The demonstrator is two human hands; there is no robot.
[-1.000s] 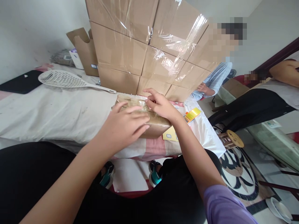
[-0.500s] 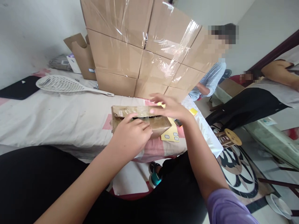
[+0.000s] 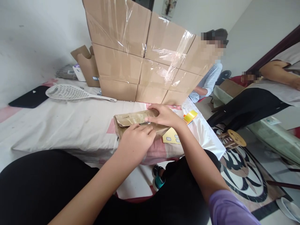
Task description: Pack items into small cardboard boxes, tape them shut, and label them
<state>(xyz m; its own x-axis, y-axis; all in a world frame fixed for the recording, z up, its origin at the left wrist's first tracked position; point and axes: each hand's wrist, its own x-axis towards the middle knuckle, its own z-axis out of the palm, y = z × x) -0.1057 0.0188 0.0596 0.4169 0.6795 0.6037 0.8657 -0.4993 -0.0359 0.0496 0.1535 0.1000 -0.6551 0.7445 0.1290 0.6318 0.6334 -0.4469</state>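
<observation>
Box (image 3: 131, 118), one: small, brown, creased, shiny tape across the top. It is on the bench (image 3: 77, 125), near the front edge, directly before the person at work. A dark slit shows beneath its flap, toward the left end.

Left hand (image 3: 137, 140), one: at the front upper edge of the box, fingers bent and close together; I cannot tell whether they grip the cardboard.

Right hand (image 3: 164, 115), one: over the right part of the box top, fingers curved, thumb parted from them and reaching toward the tape. Purple sleeve (image 3: 226, 204) on the same arm.

Sheet (image 3: 172, 132), one: yellow, bearing white labels, just right of the box, partly hidden by the right forearm.

Tape roll (image 3: 191, 116), one: yellow, beyond that forearm.

Stack (image 3: 117, 65) of cartons, one: wrapped in clear film, behind the box, three rows showing.

Paddle (image 3: 67, 92), one: white, perforated, long-handled, lying left of the stack's foot.

Mat (image 3: 29, 97), one: black, farther left, a small white object on it.

Open carton (image 3: 89, 70), one: flaps up, at the stack's left side.

Co-worker in pale blue (image 3: 209, 79), one: behind the stack's right side.

Person in dark trousers (image 3: 255, 101), one: far right.

Stool (image 3: 235, 138), one: round wooden seat, on the floor right of the bench.
</observation>
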